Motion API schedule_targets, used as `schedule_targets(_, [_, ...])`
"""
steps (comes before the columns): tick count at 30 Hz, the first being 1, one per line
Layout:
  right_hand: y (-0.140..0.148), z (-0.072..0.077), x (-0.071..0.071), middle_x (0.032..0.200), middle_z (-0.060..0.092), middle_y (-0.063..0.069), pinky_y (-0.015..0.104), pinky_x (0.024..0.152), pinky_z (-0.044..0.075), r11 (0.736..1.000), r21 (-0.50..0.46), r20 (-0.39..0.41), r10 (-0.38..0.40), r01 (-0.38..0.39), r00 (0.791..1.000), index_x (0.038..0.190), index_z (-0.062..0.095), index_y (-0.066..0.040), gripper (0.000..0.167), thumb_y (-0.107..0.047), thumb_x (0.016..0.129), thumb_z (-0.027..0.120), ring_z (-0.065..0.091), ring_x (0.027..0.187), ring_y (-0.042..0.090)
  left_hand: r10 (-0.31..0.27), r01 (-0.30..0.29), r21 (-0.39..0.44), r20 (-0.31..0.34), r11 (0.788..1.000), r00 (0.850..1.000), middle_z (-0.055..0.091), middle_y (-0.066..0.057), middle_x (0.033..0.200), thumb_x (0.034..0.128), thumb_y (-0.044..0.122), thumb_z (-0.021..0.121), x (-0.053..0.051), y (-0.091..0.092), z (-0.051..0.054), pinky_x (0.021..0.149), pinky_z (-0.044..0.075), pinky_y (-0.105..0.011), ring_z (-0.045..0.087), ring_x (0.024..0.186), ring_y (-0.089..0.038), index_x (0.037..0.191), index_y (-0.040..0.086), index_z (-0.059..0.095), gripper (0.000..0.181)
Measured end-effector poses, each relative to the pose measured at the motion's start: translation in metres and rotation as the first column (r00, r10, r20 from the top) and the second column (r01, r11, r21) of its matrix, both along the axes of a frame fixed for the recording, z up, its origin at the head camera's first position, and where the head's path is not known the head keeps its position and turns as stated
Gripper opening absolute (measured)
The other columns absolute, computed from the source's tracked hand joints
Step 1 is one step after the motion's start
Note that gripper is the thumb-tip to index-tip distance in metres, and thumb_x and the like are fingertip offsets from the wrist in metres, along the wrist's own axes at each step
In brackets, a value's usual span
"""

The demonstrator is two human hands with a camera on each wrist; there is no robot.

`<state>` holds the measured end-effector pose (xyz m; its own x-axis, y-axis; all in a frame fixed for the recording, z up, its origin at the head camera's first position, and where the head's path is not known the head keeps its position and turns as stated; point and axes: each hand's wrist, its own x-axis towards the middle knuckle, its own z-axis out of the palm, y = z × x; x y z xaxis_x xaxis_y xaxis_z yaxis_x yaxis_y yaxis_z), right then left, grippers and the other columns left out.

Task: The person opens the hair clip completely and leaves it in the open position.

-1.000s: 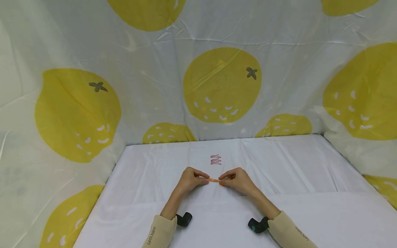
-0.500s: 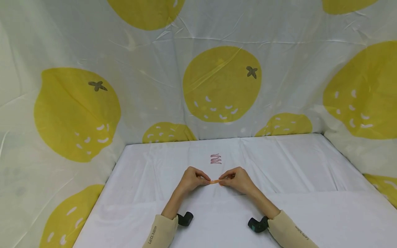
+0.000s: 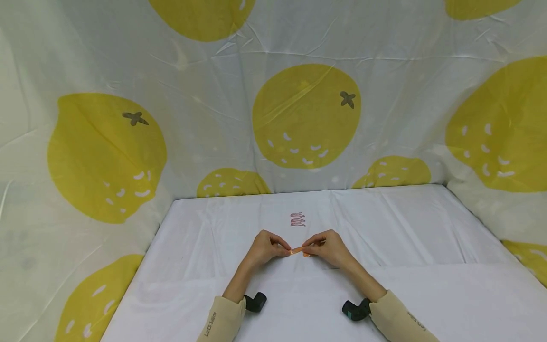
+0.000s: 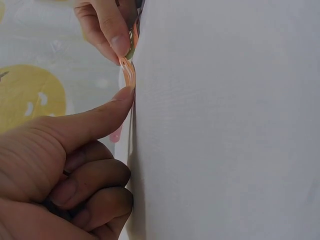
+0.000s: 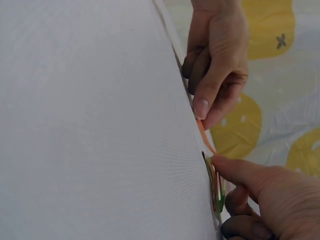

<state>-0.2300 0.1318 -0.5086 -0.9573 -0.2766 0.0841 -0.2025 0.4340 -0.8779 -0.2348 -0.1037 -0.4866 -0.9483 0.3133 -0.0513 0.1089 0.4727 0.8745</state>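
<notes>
A thin orange strip (image 3: 296, 250) spans the small gap between two hands above the white cloth. My left hand (image 3: 266, 247) pinches its left end between thumb and forefinger; the other fingers curl in beneath, as the left wrist view shows. At the strip's other end, my right hand (image 3: 329, 248) pinches with thumb and fingertips. In the right wrist view, thin green and orange loops (image 5: 220, 195) lie by the right thumb; whether that hand holds them I cannot tell. Beyond the hands, reddish zigzag pieces (image 3: 297, 219) rest on the cloth.
White cloth (image 3: 406, 304) with creases covers the table. Behind it and at both sides hangs a pale curtain (image 3: 205, 118) printed with yellow fruit. Black devices are fixed at the left wrist (image 3: 255, 302) and the right wrist (image 3: 356, 310).
My left hand has shifted slightly to the right, closer to my right hand. The visible orange strip is now shorter and tilts up toward the right. My right hand has hardly moved.
</notes>
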Motion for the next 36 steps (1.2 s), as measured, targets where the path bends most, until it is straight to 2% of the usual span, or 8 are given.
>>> schedule_targets(9, [0.002,-0.001,0.0,0.088,0.08,0.01,0.019,0.059,0.051,0.998,-0.06,0.023,0.032,-0.031,0.999,0.092,0.083,-0.007,0.007,-0.013,0.089,0.081,0.07,0.069,0.011,-0.011,0.011,0.011,-0.001,1.0,1.0,0.045,0.007,0.051,0.0797,0.003,0.087,0.001,0.001,0.001,0.05,0.027,-0.021,0.035,0.051,-0.007,0.083,-0.001,0.081,0.008])
schedule_targets(22, [0.002,-0.001,0.0,0.097,0.078,0.017,0.021,0.063,0.055,0.987,-0.154,0.019,0.049,-0.045,0.999,0.094,0.082,-0.003,0.013,-0.014,0.088,0.082,0.071,0.074,0.011,0.002,-0.002,-0.003,0.02,1.0,1.0,0.045,0.007,0.053,0.08,0.007,0.088,0.002,0.002,0.001,0.05,0.028,-0.022,0.036,0.052,-0.007,0.084,0.0,0.081,0.01])
schedule_targets(26, [0.003,-0.002,0.0,0.097,0.078,0.018,0.02,0.061,0.054,0.986,-0.163,0.005,0.029,-0.027,1.0,0.096,0.082,-0.002,0.015,-0.014,0.088,0.082,0.068,0.073,0.009,0.025,-0.025,0.008,0.022,1.0,0.999,0.044,0.007,0.052,0.0825,0.008,0.086,0.001,0.003,0.001,0.05,0.027,-0.022,0.035,0.051,-0.007,0.085,0.001,0.082,0.008])
schedule_targets(31, [0.002,-0.001,0.001,0.094,0.079,0.017,0.019,0.06,0.05,0.988,-0.153,-0.025,-0.033,0.028,0.999,0.095,0.082,-0.002,0.013,-0.012,0.087,0.083,0.064,0.073,0.006,0.05,-0.05,0.038,0.005,0.998,0.999,0.041,0.007,0.053,0.0851,0.009,0.084,0.0,0.004,0.003,0.049,0.025,-0.023,0.033,0.051,-0.008,0.088,0.001,0.082,0.008])
schedule_targets(36, [-0.003,0.015,0.008,0.093,0.079,0.02,0.018,0.065,0.047,0.986,-0.153,-0.06,-0.082,0.072,0.995,0.094,0.082,0.002,0.01,-0.006,0.087,0.081,0.061,0.075,0.009,0.062,-0.062,0.084,0.007,0.994,0.998,0.038,0.007,0.053,0.0858,0.013,0.085,0.001,0.005,0.006,0.05,0.023,-0.022,0.031,0.052,-0.008,0.091,0.004,0.082,0.01])
